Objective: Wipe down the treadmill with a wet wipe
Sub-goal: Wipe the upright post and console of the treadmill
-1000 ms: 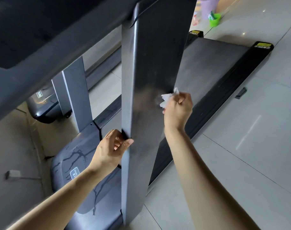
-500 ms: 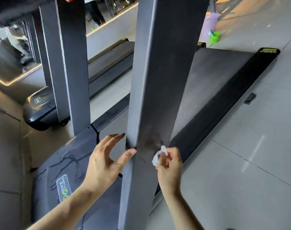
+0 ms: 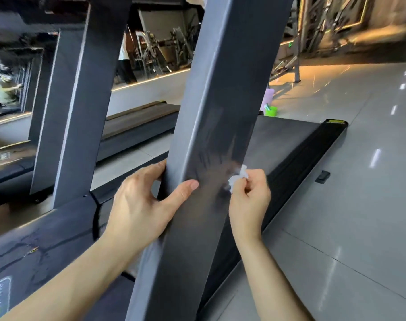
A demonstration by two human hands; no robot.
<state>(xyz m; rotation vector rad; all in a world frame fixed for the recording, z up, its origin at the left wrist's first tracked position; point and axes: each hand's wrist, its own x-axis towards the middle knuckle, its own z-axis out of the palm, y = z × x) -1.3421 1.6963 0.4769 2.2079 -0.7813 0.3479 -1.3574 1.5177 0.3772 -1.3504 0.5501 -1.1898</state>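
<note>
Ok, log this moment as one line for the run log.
step: wiping upright post | right hand: pinches wet wipe against post | left hand: grips post edge | wipe streaks visible

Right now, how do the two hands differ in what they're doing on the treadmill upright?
The left hand grips the upright bare, thumb on its broad face and fingers round the left edge; the right hand pinches a crumpled wet wipe and touches the post only through it. The left hand sits at the left edge, the right hand at the right edge by the smeared patch. Both are at about the same height on the same upright.
</note>
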